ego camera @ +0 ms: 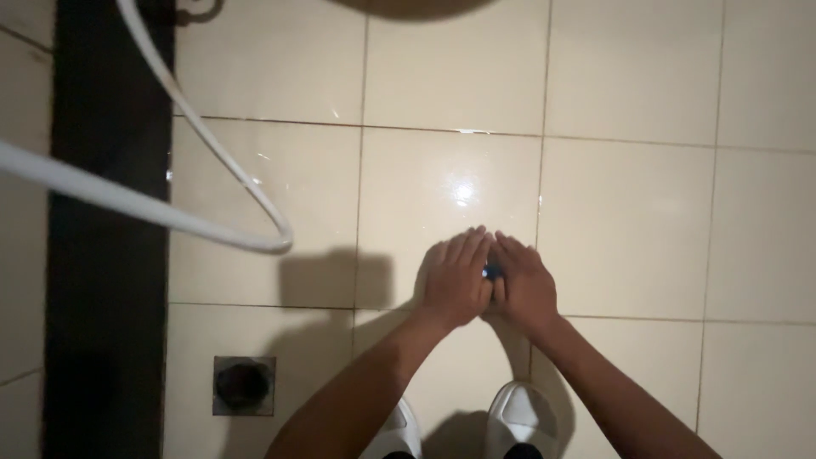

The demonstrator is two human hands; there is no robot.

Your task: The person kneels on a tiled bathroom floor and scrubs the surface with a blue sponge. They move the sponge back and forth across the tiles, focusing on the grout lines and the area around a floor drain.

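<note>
My left hand (456, 280) and my right hand (525, 285) are held side by side, palms down, over a beige tiled floor (629, 221). Their inner edges touch. A small blue thing (491, 272) shows in the gap between them; most of it is hidden, and I cannot tell which hand grips it. The fingers of both hands lie close together and point away from me.
A white hose (212, 144) loops across the upper left. A dark strip (106, 255) runs down the left side. A square floor drain (244, 385) sits at the lower left. My white shoes (518, 416) stand below the hands.
</note>
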